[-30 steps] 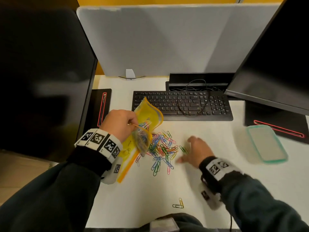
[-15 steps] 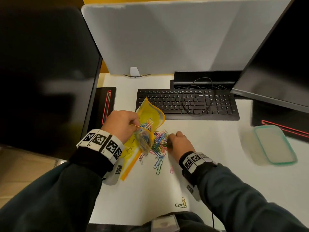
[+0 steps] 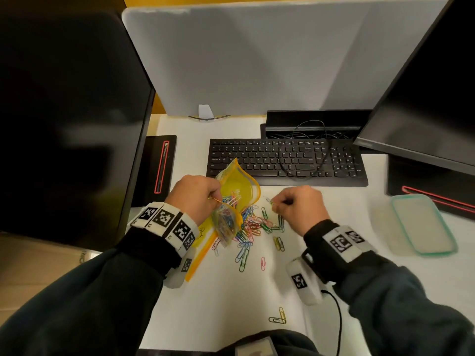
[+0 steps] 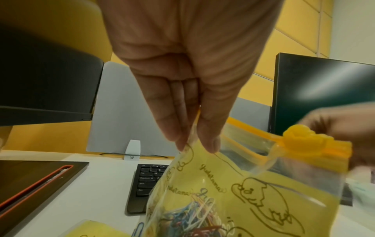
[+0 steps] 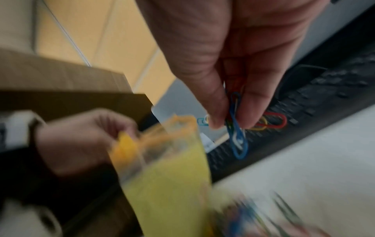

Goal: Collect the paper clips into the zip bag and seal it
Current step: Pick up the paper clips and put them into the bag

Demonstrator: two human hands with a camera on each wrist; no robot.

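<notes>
My left hand (image 3: 198, 196) (image 4: 199, 144) pinches one lip of the yellow zip bag (image 3: 237, 194) (image 4: 233, 192) (image 5: 168, 176), holding it up with its mouth open and several coloured clips inside. The bag's orange slider (image 4: 300, 141) sits at the right end of the zip. My right hand (image 3: 298, 204) (image 5: 229, 123) is lifted just right of the bag's mouth and pinches a small bunch of paper clips (image 5: 239, 128). A pile of coloured paper clips (image 3: 254, 227) lies on the white desk (image 3: 226, 299) between my hands. Two yellow clips (image 3: 279, 317) lie apart near the front edge.
A black keyboard (image 3: 285, 161) with a looped cable lies just behind the bag. Dark monitors stand at left (image 3: 66, 119) and right (image 3: 431, 80). A clear lid with teal rim (image 3: 421, 224) rests at the right. A grey partition (image 3: 257, 55) closes the back.
My right hand went from the desk right of the pile into the pile, closed on some clips and has lifted them up to the right of the bag's mouth. The left hand kept the bag raised.
</notes>
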